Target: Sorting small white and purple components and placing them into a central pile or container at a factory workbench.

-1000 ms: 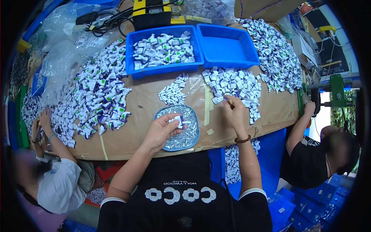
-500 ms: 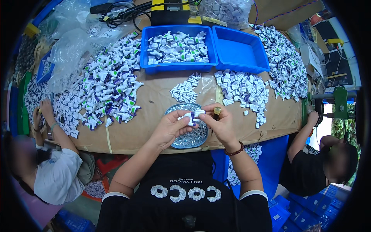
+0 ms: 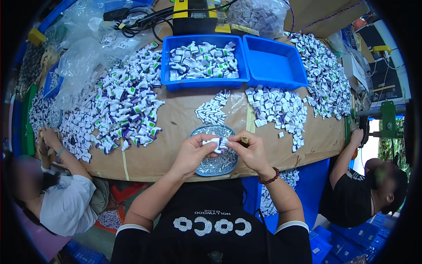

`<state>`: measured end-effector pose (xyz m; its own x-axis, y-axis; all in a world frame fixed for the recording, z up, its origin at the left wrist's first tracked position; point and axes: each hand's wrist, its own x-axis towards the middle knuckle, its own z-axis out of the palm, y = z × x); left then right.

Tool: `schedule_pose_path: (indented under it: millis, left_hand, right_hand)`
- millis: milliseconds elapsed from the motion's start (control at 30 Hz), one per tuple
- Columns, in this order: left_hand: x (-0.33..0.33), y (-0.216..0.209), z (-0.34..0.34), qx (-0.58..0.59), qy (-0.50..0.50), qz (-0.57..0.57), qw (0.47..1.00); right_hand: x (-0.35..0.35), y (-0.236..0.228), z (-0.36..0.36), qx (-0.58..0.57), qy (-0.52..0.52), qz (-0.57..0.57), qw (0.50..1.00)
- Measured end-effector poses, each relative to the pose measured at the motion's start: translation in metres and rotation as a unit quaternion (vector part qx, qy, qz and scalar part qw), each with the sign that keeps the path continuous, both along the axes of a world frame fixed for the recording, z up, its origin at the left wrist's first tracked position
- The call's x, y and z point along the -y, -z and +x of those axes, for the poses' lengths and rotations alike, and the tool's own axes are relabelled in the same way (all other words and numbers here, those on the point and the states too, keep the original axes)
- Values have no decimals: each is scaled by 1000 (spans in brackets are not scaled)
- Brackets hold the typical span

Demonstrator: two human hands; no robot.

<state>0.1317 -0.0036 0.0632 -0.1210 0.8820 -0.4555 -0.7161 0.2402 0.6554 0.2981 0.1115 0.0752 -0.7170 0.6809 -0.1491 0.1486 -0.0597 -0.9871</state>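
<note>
My left hand (image 3: 192,152) and right hand (image 3: 251,152) are together at 6 o'clock, both pinched on one small white folded carton (image 3: 218,144), held just above the round blue dish (image 3: 214,152) of silvery small metal pieces, too many to count. Just past it at 12, a little cluster of white folded cartons (image 3: 212,111) lies on the brown cardboard-covered table (image 3: 176,132). At 1 o'clock, a loose spread of flat white cartons (image 3: 278,108). At 10 o'clock, a big heap of white cartons with purple and green marks (image 3: 127,105). Farther at 12, two blue rectangular plastic bins side by side: left bin (image 3: 169,66) holds white-and-green cartons, right bin (image 3: 290,79) bare inside. At 2 o'clock, another long heap of white cartons (image 3: 323,75) along the table edge. Far at 12, a yellow-and-black device (image 3: 198,17) and a clear bag of white cartons (image 3: 259,13). Clear plastic bags (image 3: 83,61) at 10–11. Two other people: one's hands (image 3: 46,138) at 9, another's hand (image 3: 357,136) at 3.
</note>
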Motion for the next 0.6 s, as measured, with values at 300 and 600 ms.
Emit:
schedule_pose_path:
  millis: [300,600]
  left_hand:
    - [-1,3,4,-83,11,3,996]
    - [6,19,15,-359,38,23,932]
  right_hand:
    - [-5,2,3,69,-60,60,994]
    - [4,13,-1,111,-24,132,985]
